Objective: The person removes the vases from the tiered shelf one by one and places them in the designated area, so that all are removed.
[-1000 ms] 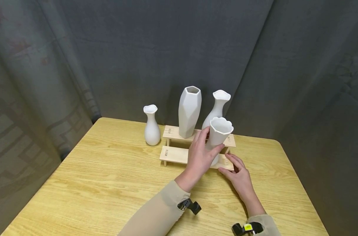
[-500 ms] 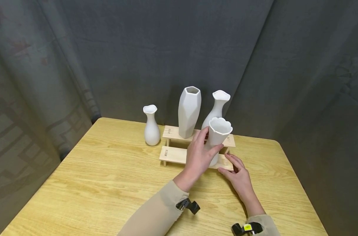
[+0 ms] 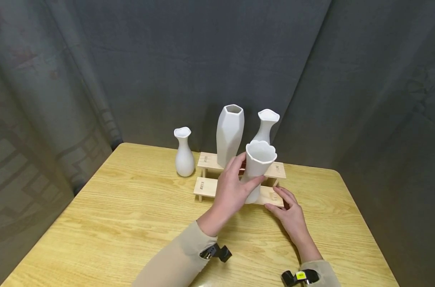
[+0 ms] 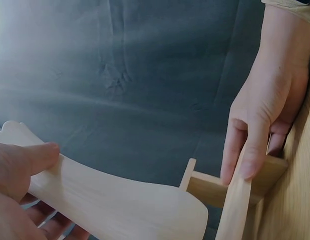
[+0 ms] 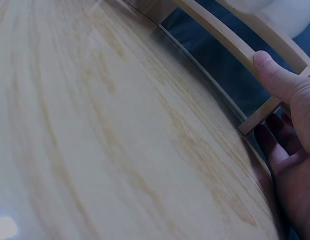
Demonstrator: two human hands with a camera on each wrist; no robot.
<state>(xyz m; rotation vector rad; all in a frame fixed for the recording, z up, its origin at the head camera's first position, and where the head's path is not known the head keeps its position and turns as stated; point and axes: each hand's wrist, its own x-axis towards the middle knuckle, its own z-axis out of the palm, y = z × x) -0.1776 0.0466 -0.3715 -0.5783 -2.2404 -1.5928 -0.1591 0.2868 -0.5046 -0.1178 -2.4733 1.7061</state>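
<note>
My left hand (image 3: 232,191) grasps a white, matte, ceramic-looking vase with a scalloped, flaring mouth (image 3: 254,175), the thumb on one side and the fingers curled around the other. I hold it mouth up at the front of a pale wooden two-step stand (image 3: 204,186), and from my left wrist I see a narrow gap between its base and the lower board's edge. My right hand (image 3: 290,215) pinches the right end of that lower board, thumb along the front edge, fingers near the leg beneath. On the upper step, behind my grip, stand a tall white faceted vase with an angular opening (image 3: 230,135) and, to its right, a white slender-necked vase with a wavy rim (image 3: 265,129), partly hidden by the one I hold. A smaller white bulbous vase (image 3: 185,157) stands left of the stand on the yellowish wood-grained table (image 3: 131,199). Beyond the table's far edge hangs a dark grey curtain (image 3: 189,59)
</note>
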